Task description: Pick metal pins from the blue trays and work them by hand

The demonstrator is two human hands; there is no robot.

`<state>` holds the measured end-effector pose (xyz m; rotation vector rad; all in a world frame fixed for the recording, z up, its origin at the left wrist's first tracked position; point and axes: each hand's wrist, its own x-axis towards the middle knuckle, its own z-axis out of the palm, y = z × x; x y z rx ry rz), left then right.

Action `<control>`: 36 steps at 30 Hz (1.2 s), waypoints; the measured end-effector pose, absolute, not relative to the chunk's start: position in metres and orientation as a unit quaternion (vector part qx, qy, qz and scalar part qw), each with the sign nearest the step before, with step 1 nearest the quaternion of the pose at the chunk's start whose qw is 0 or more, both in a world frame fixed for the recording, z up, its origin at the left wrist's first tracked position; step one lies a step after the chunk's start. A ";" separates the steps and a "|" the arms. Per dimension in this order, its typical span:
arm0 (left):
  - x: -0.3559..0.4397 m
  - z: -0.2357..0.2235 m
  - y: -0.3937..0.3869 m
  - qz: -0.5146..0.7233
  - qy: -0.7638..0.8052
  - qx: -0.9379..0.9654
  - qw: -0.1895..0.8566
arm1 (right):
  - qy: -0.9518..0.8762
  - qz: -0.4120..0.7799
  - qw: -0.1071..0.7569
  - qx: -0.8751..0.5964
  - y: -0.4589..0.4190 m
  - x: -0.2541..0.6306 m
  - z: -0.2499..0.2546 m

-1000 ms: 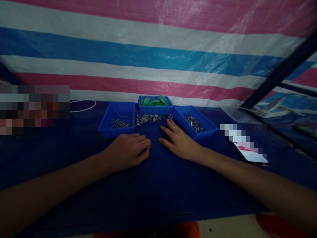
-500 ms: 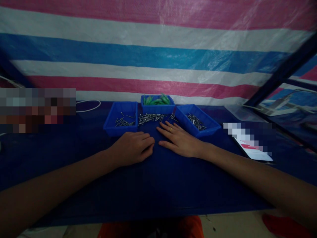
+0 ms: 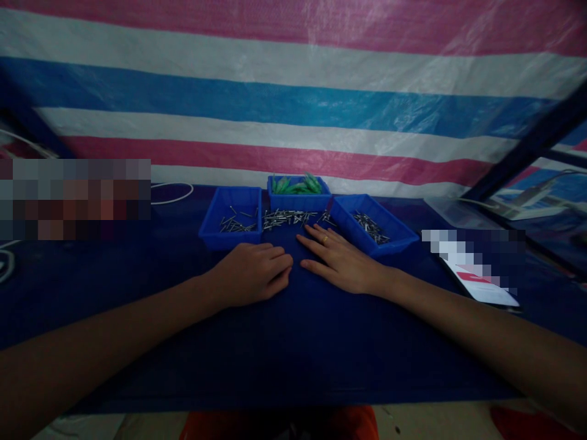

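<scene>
My left hand (image 3: 257,272) rests on the blue table, its fingers curled into a loose fist. Whatever it might hold is hidden inside the fingers. Flat on the table beside it lies my right hand (image 3: 343,260), fingers spread, a ring on one finger. Just beyond its fingertips is a loose pile of thin metal pieces (image 3: 287,217), like nails or screws. Similar pieces lie in the left blue bin (image 3: 208,227) and in the right blue bin (image 3: 398,235). Behind the pile, a smaller blue bin (image 3: 300,203) holds green items (image 3: 296,185) that I cannot name.
A phone-like device with a lit, partly blurred screen (image 3: 493,287) lies right of my right arm. A white cable (image 3: 183,197) loops at the back left, near a pixelated area. Striped plastic sheeting (image 3: 293,104) closes off the back, with dark frame bars at both sides.
The whole view has shifted slightly, so the bins and hands appear a little further right. Both hands keep their poses, and the metal pieces look unchanged.
</scene>
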<state>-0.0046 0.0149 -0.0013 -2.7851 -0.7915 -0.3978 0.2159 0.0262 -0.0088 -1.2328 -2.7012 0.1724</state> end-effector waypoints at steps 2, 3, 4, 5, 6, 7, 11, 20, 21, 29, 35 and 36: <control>-0.004 -0.001 0.015 -0.130 -0.273 -0.948 0.104 | -0.905 0.060 0.087 -0.413 0.026 0.216 -0.009; -0.004 -0.001 0.014 -0.127 -0.276 -0.948 0.097 | -0.904 0.060 0.087 -0.414 0.026 0.216 -0.009; -0.004 0.000 0.014 -0.125 -0.279 -0.948 0.090 | -0.903 0.061 0.086 -0.416 0.027 0.216 -0.009; -0.003 0.000 0.013 -0.124 -0.282 -0.948 0.083 | -0.902 0.062 0.084 -0.419 0.027 0.216 -0.009; -0.003 0.000 0.013 -0.122 -0.284 -0.948 0.078 | -0.901 0.064 0.079 -0.422 0.027 0.216 -0.009; -0.002 0.000 0.012 -0.120 -0.285 -0.948 0.076 | -0.899 0.066 0.075 -0.426 0.027 0.215 -0.009; -0.001 0.001 0.011 -0.116 -0.299 -0.943 0.088 | -0.897 0.060 0.062 -0.434 0.027 0.215 -0.010; 0.000 0.000 0.013 -0.110 -0.304 -0.942 0.094 | -0.904 0.044 0.070 -0.419 0.026 0.215 -0.007; 0.000 -0.001 0.013 -0.110 -0.305 -0.941 0.094 | -0.906 0.045 0.069 -0.416 0.026 0.215 -0.007; -0.001 -0.001 0.009 -0.138 -0.289 -0.934 0.158 | -0.904 0.044 0.084 -0.416 0.029 0.216 -0.013; -0.002 0.001 0.009 -0.129 -0.283 -0.938 0.156 | -0.909 0.024 0.096 -0.404 0.028 0.217 -0.013; -0.002 0.001 0.010 -0.127 -0.281 -0.939 0.155 | -0.909 0.021 0.096 -0.404 0.028 0.217 -0.012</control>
